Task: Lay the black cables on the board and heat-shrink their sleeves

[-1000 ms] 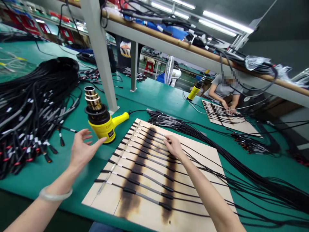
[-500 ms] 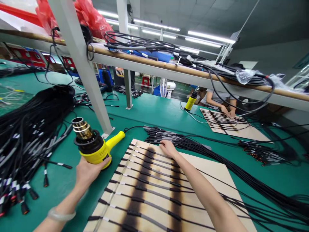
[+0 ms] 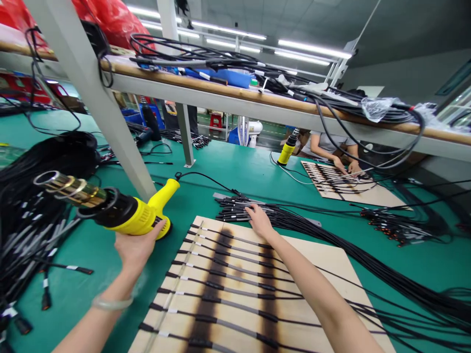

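My left hand (image 3: 135, 247) is wrapped around the yellow body of a heat gun (image 3: 132, 215). The gun lies sideways, its metal nozzle pointing left, away from the board. My right hand (image 3: 260, 223) reaches over the far edge of a wooden board (image 3: 312, 250), with its fingers closed at a bundle of black cables (image 3: 294, 221); the fingertips are partly hidden among them. On the board several cables with grey sleeves (image 3: 235, 295) lie side by side across two scorched dark bands. Their left ends pass a thin strip (image 3: 172, 294) along the board's edge.
A slanting metal post (image 3: 99, 108) stands behind the heat gun, carrying a shelf (image 3: 221, 98) with coiled cables. Black cables (image 3: 40, 220) are heaped at left. Across the table a person's hands (image 3: 346, 166) work at another board (image 3: 368, 193), near a second heat gun (image 3: 287, 149).
The heat gun has tipped from nozzle-up to nearly level, its nozzle swinging left. My right hand has shifted slightly away from the board's far edge onto the cable bundle. The view has turned slightly.
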Motion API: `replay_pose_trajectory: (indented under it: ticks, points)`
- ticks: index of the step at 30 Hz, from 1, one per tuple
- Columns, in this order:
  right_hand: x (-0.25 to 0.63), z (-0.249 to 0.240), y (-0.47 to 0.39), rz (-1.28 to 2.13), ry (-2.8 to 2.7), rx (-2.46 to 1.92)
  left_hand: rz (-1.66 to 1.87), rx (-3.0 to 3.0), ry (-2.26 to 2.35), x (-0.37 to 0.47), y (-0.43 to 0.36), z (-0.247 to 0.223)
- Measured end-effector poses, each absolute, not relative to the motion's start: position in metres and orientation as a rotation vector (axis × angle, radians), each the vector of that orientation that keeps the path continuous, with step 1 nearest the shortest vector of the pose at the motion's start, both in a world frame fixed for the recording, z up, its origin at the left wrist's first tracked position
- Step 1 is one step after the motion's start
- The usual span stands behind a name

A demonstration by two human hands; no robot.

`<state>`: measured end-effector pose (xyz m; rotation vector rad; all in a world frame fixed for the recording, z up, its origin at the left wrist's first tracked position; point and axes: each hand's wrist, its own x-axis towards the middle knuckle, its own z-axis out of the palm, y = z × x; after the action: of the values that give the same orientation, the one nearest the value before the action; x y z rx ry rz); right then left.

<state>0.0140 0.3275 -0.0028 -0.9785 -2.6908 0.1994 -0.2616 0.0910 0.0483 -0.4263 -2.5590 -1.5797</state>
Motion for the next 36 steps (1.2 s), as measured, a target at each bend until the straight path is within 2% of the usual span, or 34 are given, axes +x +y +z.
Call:
replay_pose_trajectory:
  ticks: [8, 15, 20, 24, 31, 36]
  points:
    - [0.011, 0.007, 0.332, 0.276, -2.689, -1.01, -1.339, -0.573, -2.434, -0.268, 0.083, 0.055]
    - [-0.003, 0.024, 0.37, 0.344, -2.47, -1.353, -1.461, -0.674, -2.403, -0.261, 0.083, 0.063]
    - [-0.022, 0.017, 0.401, 0.548, -2.463, -1.576, -1.466, -0.649, -2.429, -0.26, 0.077, 0.073]
    - [-0.029, 0.008, 0.405, 0.625, -2.503, -1.561, -1.5, -0.607, -2.475, -0.26, 0.078, 0.077]
    - [-0.019, 0.0, 0.384, 0.444, -2.506, -1.335, -1.519, -0.554, -2.379, -0.268, 0.091, 0.07]
    - [-0.019, -0.002, 0.376, 0.436, -2.513, -1.236, -1.526, -0.573, -2.284, -0.268, 0.095, 0.073]
